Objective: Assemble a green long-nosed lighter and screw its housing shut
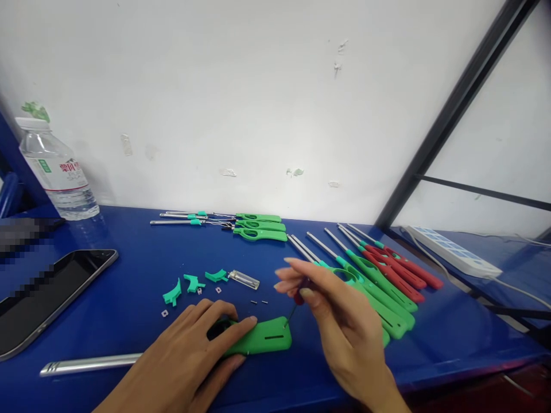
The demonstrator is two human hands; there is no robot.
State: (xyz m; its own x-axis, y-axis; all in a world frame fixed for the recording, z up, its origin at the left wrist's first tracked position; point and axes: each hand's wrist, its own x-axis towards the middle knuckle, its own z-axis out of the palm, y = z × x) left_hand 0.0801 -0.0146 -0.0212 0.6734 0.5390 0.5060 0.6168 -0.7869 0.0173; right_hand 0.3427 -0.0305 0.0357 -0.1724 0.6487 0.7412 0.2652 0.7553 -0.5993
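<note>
My left hand [198,344] grips a green long-necked lighter [269,337] lying flat on the blue table, thumb and fingers around its handle. The lighter's metal tube [92,364] sticks out to the left beneath that hand. In my right hand [344,321] is a small screwdriver [298,297] with a dark red handle, held between thumb and fingers. Its thin shaft slants down, with the tip at a hole near the handle's right end. Just beyond lie teal trigger pieces [173,293], a clear fuel tank [244,279] and two small screws [259,302].
Several green [379,284] and red [413,268] lighters lie in a row at right. Partly dismantled green lighters [260,235] rest near the wall. At left are a phone [51,292] and a water bottle [62,178]. A white power strip [454,251] lies beyond the black frame.
</note>
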